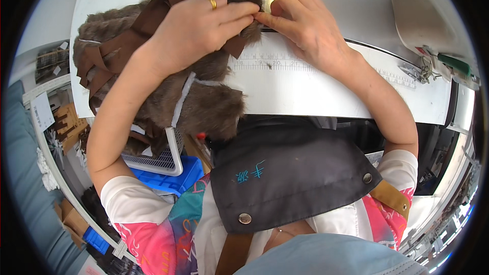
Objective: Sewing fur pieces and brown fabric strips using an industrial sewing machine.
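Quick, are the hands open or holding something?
Left hand: fingers on the brown fur; grip hidden.
Right hand: curled at its edge; can't tell if pinching.

Shaggy fur piece (206,107); matt cloth strip (146,24); shiny metal machine bed (351,7).

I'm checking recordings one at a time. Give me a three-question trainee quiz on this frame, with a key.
1. Open: Which hand wears the gold ring?

2. True or false: Part of the brown fur piece hangs past the front edge of the white table.

3. Multiple choice: Where do the left hand and the right hand come together?
A. Over the pale basket
B. At the upper right end of the fur piece, by the metal machine bed
C. At the blue container

Key: 1. The left hand. 2. True. 3. B.
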The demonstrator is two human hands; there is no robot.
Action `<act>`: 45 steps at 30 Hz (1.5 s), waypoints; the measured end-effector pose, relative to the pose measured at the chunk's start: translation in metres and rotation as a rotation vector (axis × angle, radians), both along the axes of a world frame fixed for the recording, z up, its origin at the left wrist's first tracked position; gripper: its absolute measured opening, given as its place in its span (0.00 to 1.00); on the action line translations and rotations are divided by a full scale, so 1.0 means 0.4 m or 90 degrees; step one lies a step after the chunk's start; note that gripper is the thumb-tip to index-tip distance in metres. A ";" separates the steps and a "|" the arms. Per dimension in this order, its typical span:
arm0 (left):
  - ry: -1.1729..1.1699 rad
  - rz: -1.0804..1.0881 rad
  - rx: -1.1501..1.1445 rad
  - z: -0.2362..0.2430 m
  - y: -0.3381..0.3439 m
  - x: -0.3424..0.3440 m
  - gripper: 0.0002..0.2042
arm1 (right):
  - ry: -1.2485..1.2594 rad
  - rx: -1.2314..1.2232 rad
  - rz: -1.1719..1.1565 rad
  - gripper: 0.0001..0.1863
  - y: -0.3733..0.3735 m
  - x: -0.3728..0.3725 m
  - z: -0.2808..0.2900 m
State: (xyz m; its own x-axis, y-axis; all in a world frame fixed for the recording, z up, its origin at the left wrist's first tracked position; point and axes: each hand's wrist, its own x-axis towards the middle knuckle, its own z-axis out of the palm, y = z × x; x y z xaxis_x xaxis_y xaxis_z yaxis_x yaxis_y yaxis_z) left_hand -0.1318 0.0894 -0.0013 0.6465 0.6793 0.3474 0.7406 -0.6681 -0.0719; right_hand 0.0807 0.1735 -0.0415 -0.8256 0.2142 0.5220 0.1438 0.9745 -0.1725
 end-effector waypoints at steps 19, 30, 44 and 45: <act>-0.238 0.126 -0.078 -0.076 0.011 -0.038 0.17 | -0.068 0.056 -0.002 0.16 0.050 -0.033 0.002; -0.194 0.115 -0.100 -0.064 0.071 -0.048 0.27 | -0.026 0.084 -0.028 0.20 0.102 -0.061 -0.018; -0.198 0.134 -0.101 -0.088 0.077 -0.068 0.26 | -0.044 0.010 -0.028 0.15 0.082 -0.042 -0.006; -0.232 0.135 -0.112 -0.095 0.078 -0.068 0.27 | -0.042 0.014 -0.030 0.15 0.079 -0.038 -0.008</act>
State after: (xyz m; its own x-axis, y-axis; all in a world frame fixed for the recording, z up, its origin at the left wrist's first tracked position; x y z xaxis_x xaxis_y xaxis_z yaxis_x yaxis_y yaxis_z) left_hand -0.1592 0.1204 -0.0391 0.3434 0.8528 0.3934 0.8186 -0.4772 0.3197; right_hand 0.0653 0.2052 -0.0448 -0.8475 0.2426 0.4722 0.2001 0.9698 -0.1393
